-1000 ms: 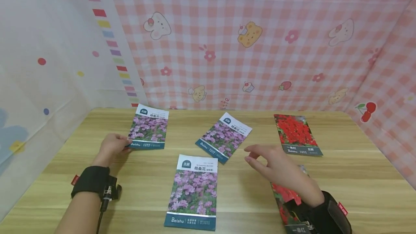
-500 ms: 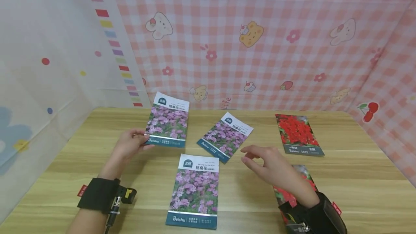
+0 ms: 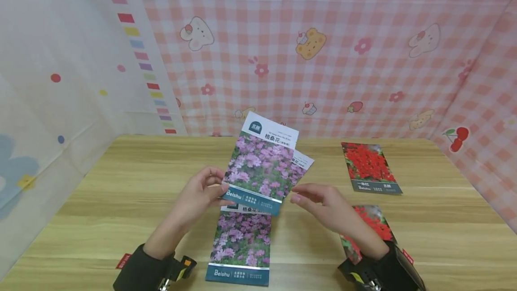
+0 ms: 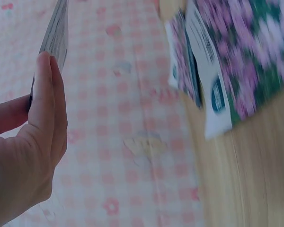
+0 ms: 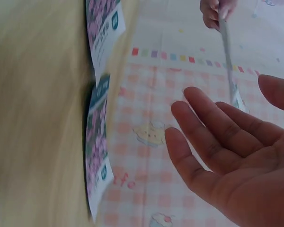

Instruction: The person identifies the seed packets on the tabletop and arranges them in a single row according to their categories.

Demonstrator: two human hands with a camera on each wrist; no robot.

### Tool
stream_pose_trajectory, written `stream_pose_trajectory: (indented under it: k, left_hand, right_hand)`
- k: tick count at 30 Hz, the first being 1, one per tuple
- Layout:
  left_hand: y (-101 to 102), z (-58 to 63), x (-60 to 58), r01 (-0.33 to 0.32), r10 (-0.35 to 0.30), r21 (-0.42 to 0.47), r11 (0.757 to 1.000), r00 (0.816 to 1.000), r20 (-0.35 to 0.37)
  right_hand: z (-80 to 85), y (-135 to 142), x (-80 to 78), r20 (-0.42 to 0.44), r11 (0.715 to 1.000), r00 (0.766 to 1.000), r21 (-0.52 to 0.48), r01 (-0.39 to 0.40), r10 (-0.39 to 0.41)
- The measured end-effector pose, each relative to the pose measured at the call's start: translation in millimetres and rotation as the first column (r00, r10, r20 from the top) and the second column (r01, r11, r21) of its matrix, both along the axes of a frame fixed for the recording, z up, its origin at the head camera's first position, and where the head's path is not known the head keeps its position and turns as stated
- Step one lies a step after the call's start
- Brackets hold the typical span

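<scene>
My left hand (image 3: 198,196) pinches a flower seed packet (image 3: 258,165) by its lower left corner, thumb on the printed front. The packet has pink-purple blooms and a teal band, and is raised and tilted over the table. Edge-on, the same packet shows in the left wrist view (image 4: 57,38). Beneath it, a second matching packet (image 3: 302,164) is partly covered, and a third (image 3: 242,241) lies nearer, its top overlapped. My right hand (image 3: 327,205) hovers by the held packet's lower right edge. In the right wrist view its fingers (image 5: 213,123) are spread and hold nothing.
Two seed packets with red flowers lie on the right: one farther back (image 3: 367,163), one (image 3: 373,223) partly under my right forearm. A pink checked cloth (image 3: 339,80) hangs behind the wooden table (image 3: 113,183), with a white one (image 3: 72,48) on the left.
My left hand has lifted the purple-flower packet from the back left and carried it right, over the other two. My right hand has shifted only slightly left.
</scene>
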State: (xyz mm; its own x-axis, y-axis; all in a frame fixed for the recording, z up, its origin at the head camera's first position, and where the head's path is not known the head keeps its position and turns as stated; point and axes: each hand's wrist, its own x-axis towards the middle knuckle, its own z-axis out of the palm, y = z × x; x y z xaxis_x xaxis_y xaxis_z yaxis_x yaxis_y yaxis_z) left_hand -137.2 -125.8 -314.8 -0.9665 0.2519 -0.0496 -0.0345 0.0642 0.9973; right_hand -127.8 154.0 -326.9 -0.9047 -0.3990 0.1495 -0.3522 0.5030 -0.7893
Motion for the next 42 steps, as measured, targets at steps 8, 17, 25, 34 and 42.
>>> stream_pose_trajectory:
  k: [8,17,25,34,42]
  left_hand:
    - [13.2,0.7,13.6,0.139,-0.140,0.051,0.989,0.990,0.001]
    - [18.9,-4.5,22.7,0.204,-0.208,-0.099,0.974,0.978,-0.027]
    - [19.8,-7.3,25.7,0.219,-0.225,-0.088,0.972,0.972,-0.064]
    - [15.1,-1.7,28.3,0.169,-0.179,-0.112,0.979,0.980,-0.083]
    - [-7.4,7.3,25.6,0.118,-0.131,-0.080,0.990,0.974,-0.185]
  right_hand:
    - [-1.6,-3.1,-1.3,0.171,0.976,0.985,-0.216,0.005,0.033]
    - [-1.1,-4.2,-1.2,0.215,0.961,0.976,-0.275,0.034,0.028]
    - [0.2,-3.5,-0.8,0.228,0.956,0.972,-0.293,0.014,0.055]
    - [-2.2,-4.4,-1.1,0.216,0.953,0.970,-0.301,-0.037,0.106]
    - [-3.3,-6.8,0.1,0.194,0.908,0.956,-0.398,-0.129,0.221]
